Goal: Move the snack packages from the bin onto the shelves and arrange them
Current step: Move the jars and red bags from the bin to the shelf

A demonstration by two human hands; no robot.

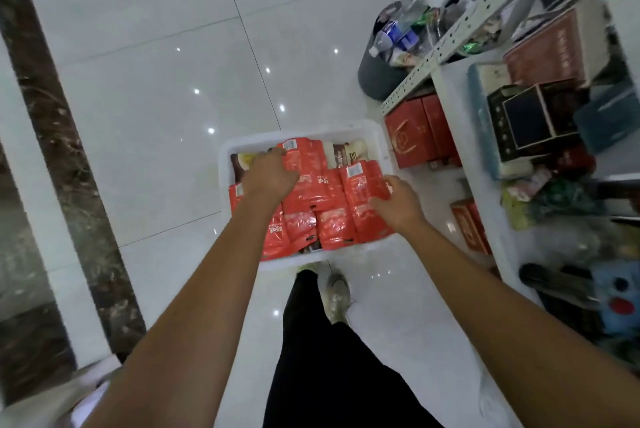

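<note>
L hand (268, 174) + R hand (394, 201) on red packs (313, 185) — in bin (239, 143)

Shop floor, by the look of it.
Perforated metal shelving (446, 43) holds red gift boxes (415, 131) and packets, glossy white tiles (138, 81) underfoot.
</note>
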